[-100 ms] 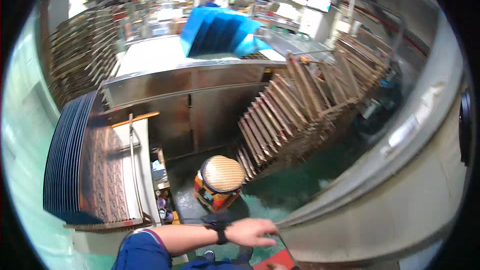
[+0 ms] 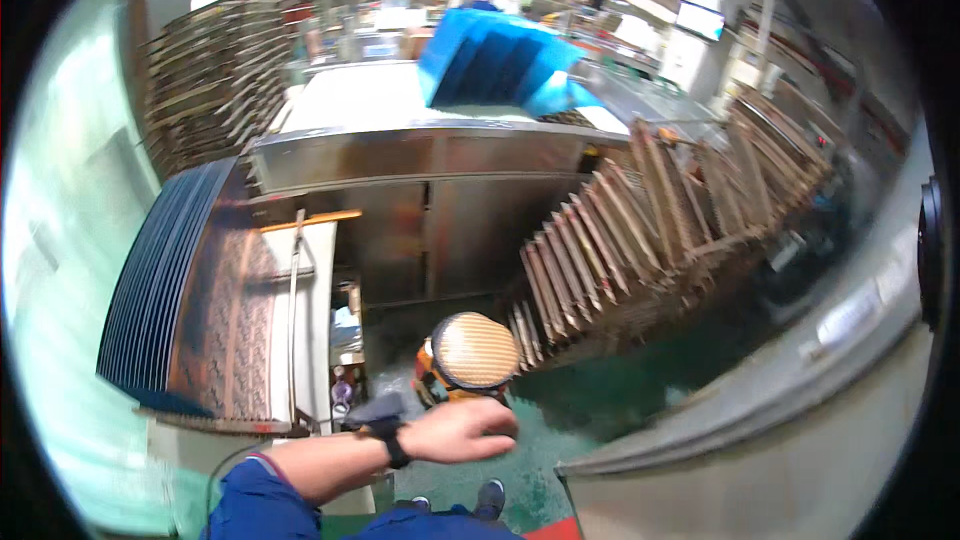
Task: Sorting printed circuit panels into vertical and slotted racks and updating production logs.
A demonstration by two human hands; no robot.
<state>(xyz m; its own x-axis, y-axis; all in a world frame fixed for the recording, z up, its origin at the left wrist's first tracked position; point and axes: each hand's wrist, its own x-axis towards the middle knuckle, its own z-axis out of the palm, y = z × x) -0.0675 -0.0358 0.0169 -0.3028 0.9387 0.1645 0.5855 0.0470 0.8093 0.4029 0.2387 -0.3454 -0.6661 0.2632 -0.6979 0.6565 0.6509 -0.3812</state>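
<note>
My left hand (image 2: 462,432) reaches across the lower middle, with a dark band on its wrist and a blue sleeve behind it. Its fingers are loosely stretched, the thumb is a little apart, and it holds nothing. Just beyond the hand stands a low stool (image 2: 476,350) with a round, gold woven-looking top and orange legs; the hand overlaps its lower part in view. My right hand is out of the picture. At the lower edge, a flat red thing (image 2: 556,530) shows only in part.
To the left, a rack (image 2: 225,425) carries a row of dark panels (image 2: 160,285) and a copper-coloured patterned panel (image 2: 235,330). Slatted wooden racks (image 2: 590,250) lean on the right. Ahead stands a metal-sided table (image 2: 345,160) bearing blue sheets (image 2: 495,65). A pale curved wall (image 2: 800,450) bounds the near right.
The view has swung left, so the surroundings sit farther right. My left hand has shifted left and up in the picture. Part of my right hand at the lower edge has gone from view.
</note>
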